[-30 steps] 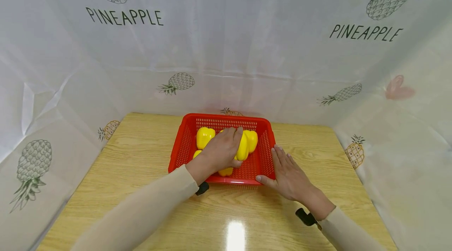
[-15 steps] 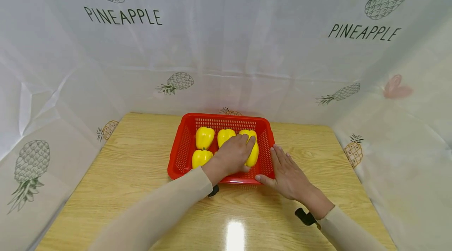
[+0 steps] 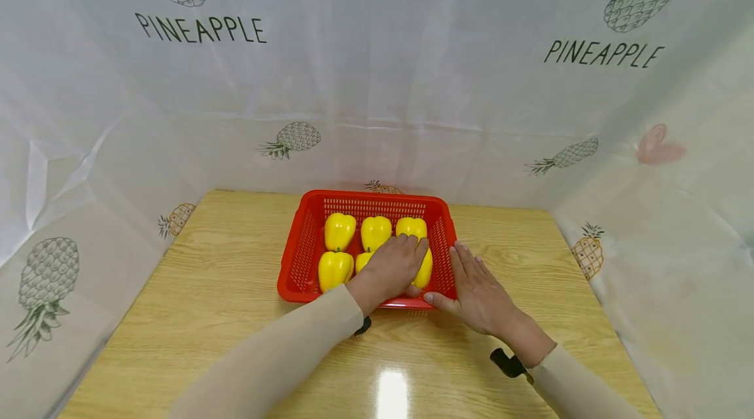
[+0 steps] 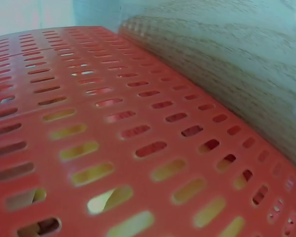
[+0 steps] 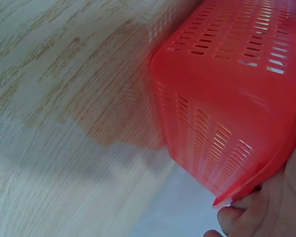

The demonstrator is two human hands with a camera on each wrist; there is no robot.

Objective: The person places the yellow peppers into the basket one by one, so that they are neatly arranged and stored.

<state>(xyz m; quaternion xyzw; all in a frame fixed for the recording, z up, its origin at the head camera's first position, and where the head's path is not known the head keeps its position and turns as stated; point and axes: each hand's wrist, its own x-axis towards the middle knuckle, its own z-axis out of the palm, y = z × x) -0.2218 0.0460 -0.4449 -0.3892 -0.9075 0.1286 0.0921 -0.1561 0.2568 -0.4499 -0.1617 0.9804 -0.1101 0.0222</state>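
In the head view a red perforated plastic basket (image 3: 288,245) holds several yellow bell peppers, set in a back row and a front row. My left hand (image 3: 391,267) reaches in over the near rim, fingers curled over the front right yellow bell pepper (image 3: 425,268). The hand partly covers the middle front pepper (image 3: 362,262). My right hand (image 3: 485,301) rests along the basket's right rim with straight fingers, its thumb at the front corner. In the right wrist view those fingers (image 5: 232,217) touch the rim from outside. The left wrist view shows only the basket wall (image 4: 79,118) and tabletop.
Beneath the basket is a wooden table (image 3: 177,314), with bare wood left, right and in front. White sheeting (image 3: 377,78) printed with pineapples encloses the back and sides. A back left pepper (image 3: 340,232) and front left pepper (image 3: 336,271) stand in the basket.
My left hand has moved right and toward me with the pepper, down to the front right of the basket. More peppers now show on the left. The right hand stays at the rim.
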